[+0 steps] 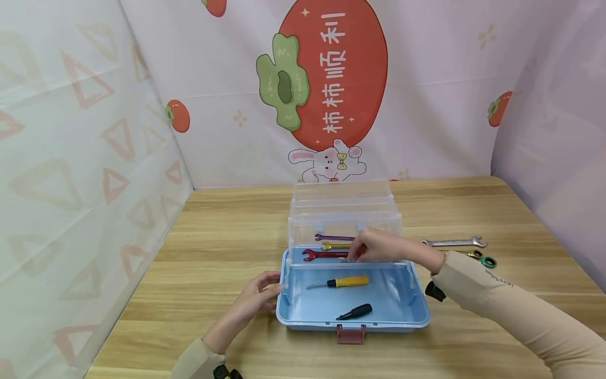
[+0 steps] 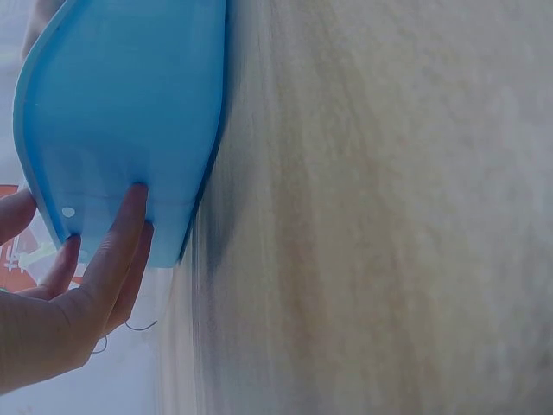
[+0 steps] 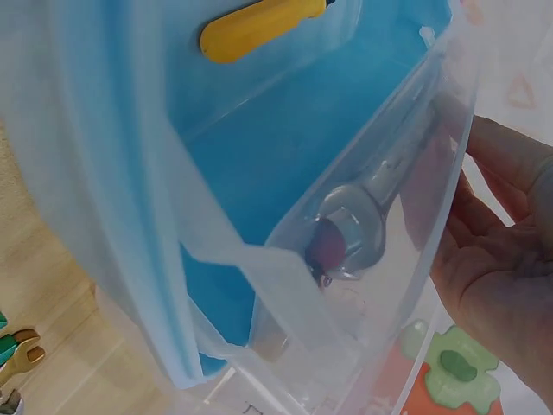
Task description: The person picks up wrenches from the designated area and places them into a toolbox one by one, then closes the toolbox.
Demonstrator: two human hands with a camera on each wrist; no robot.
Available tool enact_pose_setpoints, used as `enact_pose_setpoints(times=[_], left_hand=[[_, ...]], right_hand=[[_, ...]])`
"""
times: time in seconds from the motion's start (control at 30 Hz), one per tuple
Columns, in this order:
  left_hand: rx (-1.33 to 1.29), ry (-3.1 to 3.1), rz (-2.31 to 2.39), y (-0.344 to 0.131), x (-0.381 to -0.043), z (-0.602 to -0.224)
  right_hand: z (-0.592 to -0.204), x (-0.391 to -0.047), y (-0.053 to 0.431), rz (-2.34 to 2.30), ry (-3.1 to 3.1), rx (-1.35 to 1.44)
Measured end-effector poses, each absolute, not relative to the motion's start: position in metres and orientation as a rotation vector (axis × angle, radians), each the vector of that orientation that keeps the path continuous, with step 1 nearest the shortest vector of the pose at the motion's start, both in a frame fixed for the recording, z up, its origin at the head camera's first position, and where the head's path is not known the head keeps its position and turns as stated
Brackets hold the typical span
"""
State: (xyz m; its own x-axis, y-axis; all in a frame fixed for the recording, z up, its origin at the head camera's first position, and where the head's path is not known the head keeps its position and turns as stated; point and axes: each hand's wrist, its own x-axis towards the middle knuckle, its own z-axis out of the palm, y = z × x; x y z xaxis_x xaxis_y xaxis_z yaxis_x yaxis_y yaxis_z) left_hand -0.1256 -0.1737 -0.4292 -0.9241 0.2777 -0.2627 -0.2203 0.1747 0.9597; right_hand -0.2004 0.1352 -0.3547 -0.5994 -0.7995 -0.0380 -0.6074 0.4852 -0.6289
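Note:
A light blue toolbox [image 1: 317, 310] with a clear plastic upper tray and raised lid stands on the table. My left hand [image 1: 258, 295] touches its left side, fingers [image 2: 121, 233] extended against the outer wall and thumb near the rim. Over the clear tray [image 1: 295, 263], my right hand [image 1: 376, 245] pinches a silver wrench [image 3: 376, 216], whose ring end shows through the plastic. Beside the fingers in the tray lie a red wrench [image 1: 322, 255], a gold wrench [image 1: 333, 246] and a purple wrench [image 1: 331, 238].
In the toolbox's bottom lie a yellow-handled screwdriver [image 1: 350, 281] and a black-handled screwdriver [image 1: 357, 311]. Right of the box, a silver wrench [image 1: 454, 242] and a green-ended wrench [image 1: 487, 261] rest on the wooden table [image 1: 227, 221]. A reddish latch [image 1: 351, 335] hangs at the front.

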Motion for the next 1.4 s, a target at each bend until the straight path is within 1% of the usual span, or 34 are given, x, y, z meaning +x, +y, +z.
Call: enact_pose_setpoints(times=[1.4], left_hand=[[0.048,2.073,1.807,-0.1733,-0.1256,-0.4306]], right_hand=[[-0.3596,-0.1992,0.1337,-0.798,2.523,-1.158]])
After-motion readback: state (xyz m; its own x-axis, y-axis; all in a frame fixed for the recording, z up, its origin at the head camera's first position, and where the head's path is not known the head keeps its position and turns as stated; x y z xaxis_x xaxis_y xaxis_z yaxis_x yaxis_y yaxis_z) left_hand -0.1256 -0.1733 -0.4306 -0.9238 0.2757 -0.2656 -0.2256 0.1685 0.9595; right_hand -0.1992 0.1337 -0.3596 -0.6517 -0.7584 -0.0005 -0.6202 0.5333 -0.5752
